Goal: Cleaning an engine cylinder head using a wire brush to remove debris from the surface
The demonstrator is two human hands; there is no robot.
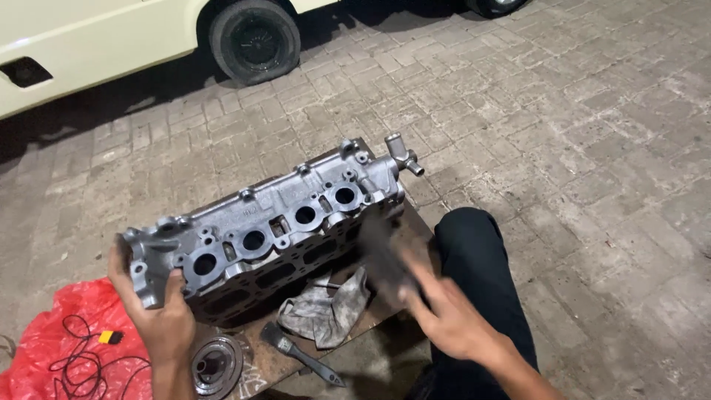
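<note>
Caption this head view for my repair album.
Left hand steadies a cylinder head; right hand wipes it.

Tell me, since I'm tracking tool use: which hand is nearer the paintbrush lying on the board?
Right. The right hand hovers just right of and above the paintbrush; the left hand grips the cylinder head end, farther left.

Cylinder head (270, 230) on board (259, 359), left hand (159, 318) at its left end, right hand (444, 315) at right. Rag (326, 311), brush (296, 352) before it. Pulley (217, 367) left of brush. Bag (67, 333) with cable (81, 363) far left. Car wheel (254, 41) behind.
</note>
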